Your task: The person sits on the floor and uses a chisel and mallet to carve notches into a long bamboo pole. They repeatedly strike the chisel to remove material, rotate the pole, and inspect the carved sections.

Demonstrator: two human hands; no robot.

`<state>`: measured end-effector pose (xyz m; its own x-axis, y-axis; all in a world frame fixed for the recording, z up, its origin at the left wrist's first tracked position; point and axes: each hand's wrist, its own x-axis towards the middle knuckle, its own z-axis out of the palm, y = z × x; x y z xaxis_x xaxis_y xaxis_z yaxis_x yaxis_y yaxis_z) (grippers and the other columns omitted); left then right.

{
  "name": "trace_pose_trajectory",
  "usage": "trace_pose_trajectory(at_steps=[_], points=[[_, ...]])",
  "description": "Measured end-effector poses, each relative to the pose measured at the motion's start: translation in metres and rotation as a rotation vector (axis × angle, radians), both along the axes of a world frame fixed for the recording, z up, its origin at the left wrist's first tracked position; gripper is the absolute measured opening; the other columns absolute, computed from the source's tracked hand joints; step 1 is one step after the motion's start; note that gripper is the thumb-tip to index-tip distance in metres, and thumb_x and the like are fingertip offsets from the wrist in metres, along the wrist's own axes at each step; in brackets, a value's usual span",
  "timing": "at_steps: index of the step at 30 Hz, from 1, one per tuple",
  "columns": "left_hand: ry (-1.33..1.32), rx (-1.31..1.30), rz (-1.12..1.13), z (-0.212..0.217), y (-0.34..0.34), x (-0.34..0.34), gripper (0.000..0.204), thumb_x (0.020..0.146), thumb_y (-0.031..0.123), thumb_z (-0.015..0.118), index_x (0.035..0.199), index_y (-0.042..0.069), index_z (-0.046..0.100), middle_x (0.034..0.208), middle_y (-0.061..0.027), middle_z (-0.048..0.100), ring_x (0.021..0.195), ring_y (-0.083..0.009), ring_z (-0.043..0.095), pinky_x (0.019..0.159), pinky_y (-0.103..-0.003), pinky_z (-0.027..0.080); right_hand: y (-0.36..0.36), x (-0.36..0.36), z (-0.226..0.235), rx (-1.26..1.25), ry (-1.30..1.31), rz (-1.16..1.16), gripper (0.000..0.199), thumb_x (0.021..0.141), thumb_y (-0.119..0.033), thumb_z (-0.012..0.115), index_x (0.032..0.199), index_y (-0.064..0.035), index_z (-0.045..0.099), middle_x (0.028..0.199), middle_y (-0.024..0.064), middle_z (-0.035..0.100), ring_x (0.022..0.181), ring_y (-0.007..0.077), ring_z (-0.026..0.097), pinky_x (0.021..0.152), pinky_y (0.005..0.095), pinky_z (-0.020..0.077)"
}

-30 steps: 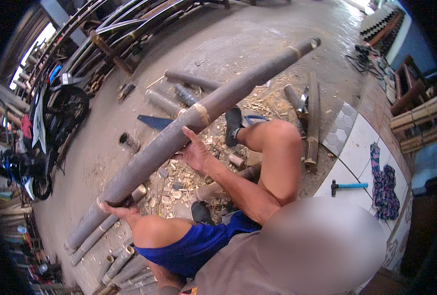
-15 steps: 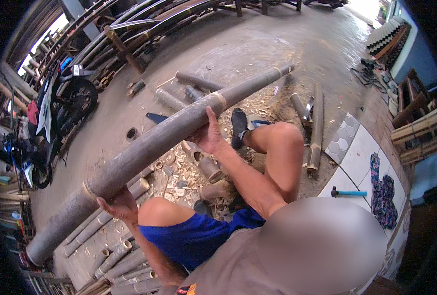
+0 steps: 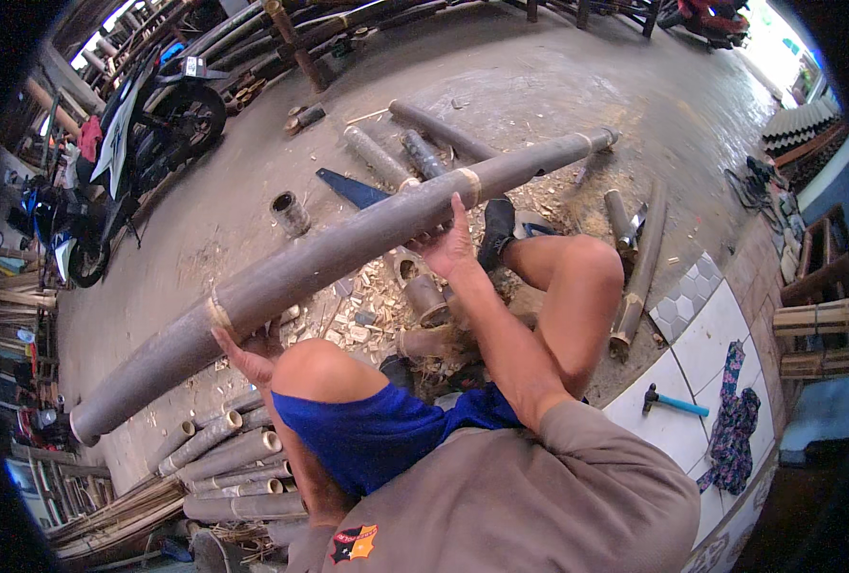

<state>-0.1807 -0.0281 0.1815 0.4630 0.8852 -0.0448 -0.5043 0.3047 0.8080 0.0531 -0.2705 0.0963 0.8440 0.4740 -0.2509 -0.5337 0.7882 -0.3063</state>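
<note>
Hands cradling one long grey-brown bamboo pole (image 3: 348,253) across the knees

Right hand (image 3: 450,246) is cupping the thick pole from beneath near a pale node ring, fingers curling over it; left hand (image 3: 243,351) is pressing open-palmed under the lower end, close by another ring. Pole's long axis is running from lower left up to upper right, raised off the concrete floor (image 3: 558,86). One blue-handled hammer (image 3: 673,404) is lying on the white tiles (image 3: 721,334), well apart
</note>
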Motion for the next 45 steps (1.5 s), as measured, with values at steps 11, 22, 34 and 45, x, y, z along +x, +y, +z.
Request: trace_pose_trajectory(at_steps=[11,22,34,45], points=[[-0.081,-0.04,0.0,-0.002,0.006,-0.015,0.103,0.082,0.085,0.05,0.156,0.014,0.037,0.154,-0.016,0.044,0.14,-0.0371,0.042,0.118,-0.055,0.031,-0.004,-0.014,-0.002,0.06,-0.213,0.139,0.079,0.082,-0.069,0.066,0.14,-0.0173,0.052,0.139,0.0066,0.058,0.126,0.0285,0.055,0.102,0.0568,0.0462],[0.008,-0.147,0.119,-0.047,0.041,-0.014,0.102,0.083,0.083,0.054,0.156,0.014,0.036,0.158,-0.0126,0.039,0.143,-0.0344,0.038,0.119,-0.053,0.029,0.008,-0.027,-0.004,-0.217,-0.188,0.015,0.088,0.084,-0.064,0.069,0.15,-0.0134,0.041,0.155,0.0078,0.043,0.137,0.0309,0.044,0.113,0.058,0.0365],[-0.2,-0.293,0.034,-0.081,0.054,0.029,0.077,0.087,0.07,0.063,0.135,0.011,0.055,0.127,-0.0105,0.061,0.114,-0.0278,0.06,0.094,-0.05,0.052,0.006,-0.02,0.133,-0.406,-0.552,-0.224,0.075,0.094,-0.053,0.064,0.151,-0.0097,0.041,0.151,0.0119,0.046,0.137,0.0318,0.045,0.113,0.0527,0.036],[-0.002,-0.435,-0.024,-0.08,0.093,0.056,0.08,0.088,0.071,0.06,0.14,0.011,0.051,0.137,-0.0154,0.057,0.122,-0.0351,0.057,0.102,-0.057,0.049,0.03,0.038,0.149,-0.445,-0.744,-0.192,0.075,0.09,-0.044,0.074,0.148,-0.0084,0.042,0.142,0.0114,0.053,0.13,0.0302,0.052,0.109,0.0531,0.0424]])
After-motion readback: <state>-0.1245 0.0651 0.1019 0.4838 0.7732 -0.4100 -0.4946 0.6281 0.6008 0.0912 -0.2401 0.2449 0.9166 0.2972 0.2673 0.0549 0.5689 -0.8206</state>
